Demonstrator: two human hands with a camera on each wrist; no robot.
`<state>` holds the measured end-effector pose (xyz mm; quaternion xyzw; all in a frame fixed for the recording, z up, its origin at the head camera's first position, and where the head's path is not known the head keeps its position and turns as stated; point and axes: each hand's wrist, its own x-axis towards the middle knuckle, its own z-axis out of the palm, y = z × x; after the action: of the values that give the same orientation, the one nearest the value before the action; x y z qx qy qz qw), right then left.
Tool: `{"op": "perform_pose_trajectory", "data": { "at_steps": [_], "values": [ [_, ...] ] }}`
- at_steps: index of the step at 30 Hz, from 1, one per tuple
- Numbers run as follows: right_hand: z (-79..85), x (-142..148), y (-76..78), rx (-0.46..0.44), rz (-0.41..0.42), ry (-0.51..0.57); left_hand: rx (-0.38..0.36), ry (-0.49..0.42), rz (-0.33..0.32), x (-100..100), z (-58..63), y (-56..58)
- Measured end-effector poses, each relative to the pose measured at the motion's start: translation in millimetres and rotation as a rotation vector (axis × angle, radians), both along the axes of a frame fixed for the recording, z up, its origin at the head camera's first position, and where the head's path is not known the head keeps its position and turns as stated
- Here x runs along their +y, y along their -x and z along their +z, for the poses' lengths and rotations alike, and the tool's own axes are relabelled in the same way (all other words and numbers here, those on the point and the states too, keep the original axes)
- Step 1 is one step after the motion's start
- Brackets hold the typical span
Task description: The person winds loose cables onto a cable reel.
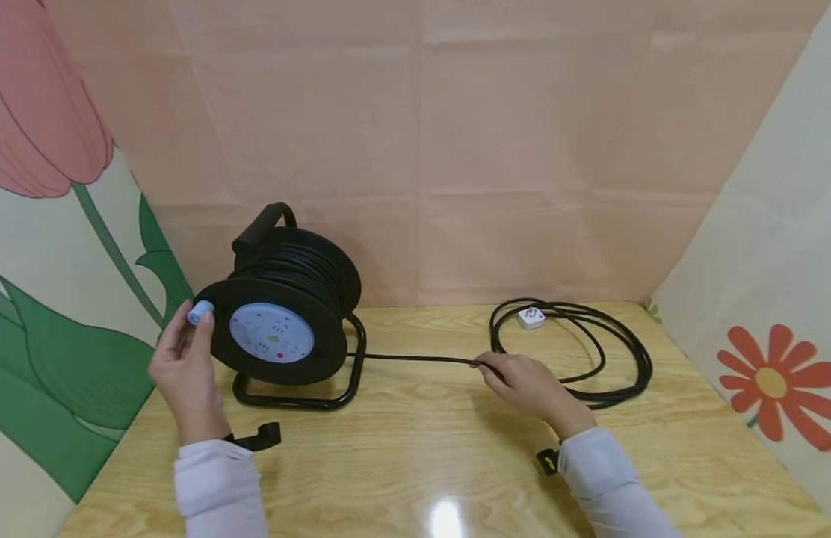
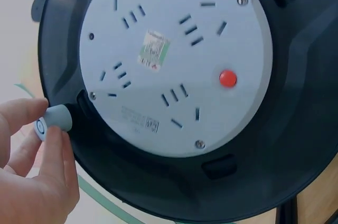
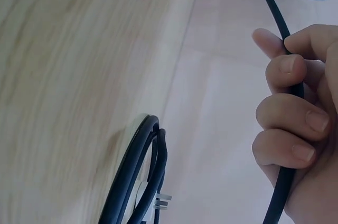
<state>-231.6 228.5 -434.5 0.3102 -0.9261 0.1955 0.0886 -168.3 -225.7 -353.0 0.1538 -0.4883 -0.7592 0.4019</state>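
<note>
A black cable reel (image 1: 274, 314) stands on its tubular frame at the left of the table, cable wound on its drum. Its pale round face (image 2: 174, 65) has several socket outlets and a red button (image 2: 228, 78). At the rim, my left hand (image 1: 190, 366) pinches the light-blue crank knob (image 2: 57, 118) between thumb and fingers. A black cable (image 1: 415, 359) runs taut from the reel to my right hand (image 1: 530, 385). In the right wrist view the fingers of that hand (image 3: 296, 113) curl round the cable. Loose coils (image 1: 640, 366) lie beyond it on the right.
A white plug (image 1: 530, 317) lies among the coils at the back right. The wooden table (image 1: 388, 463) meets a pinkish backdrop (image 1: 523, 149) behind the reel. Flower-printed panels flank both sides, and the reel's carrying handle (image 1: 257, 228) sticks up at the back.
</note>
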Motion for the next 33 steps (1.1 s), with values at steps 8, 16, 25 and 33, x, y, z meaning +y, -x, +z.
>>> {"op": "perform_pose_trajectory", "data": {
  "at_steps": [8,16,25,33],
  "values": [
    [5.3,-10.1,5.0,0.096,-0.019,-0.037,0.032,0.024,0.009,9.1,3.9,0.5],
    [14.2,-21.6,10.5,0.123,0.013,-0.06,-0.006,0.121,0.027,17.7,7.4,1.7],
    [22.9,-37.1,10.4,0.108,0.038,-0.059,0.022,0.196,0.04,28.6,9.2,3.4],
    [28.5,-48.7,9.1,0.052,0.036,-0.046,0.02,0.327,0.047,38.9,14.0,1.1]
  ]
}}
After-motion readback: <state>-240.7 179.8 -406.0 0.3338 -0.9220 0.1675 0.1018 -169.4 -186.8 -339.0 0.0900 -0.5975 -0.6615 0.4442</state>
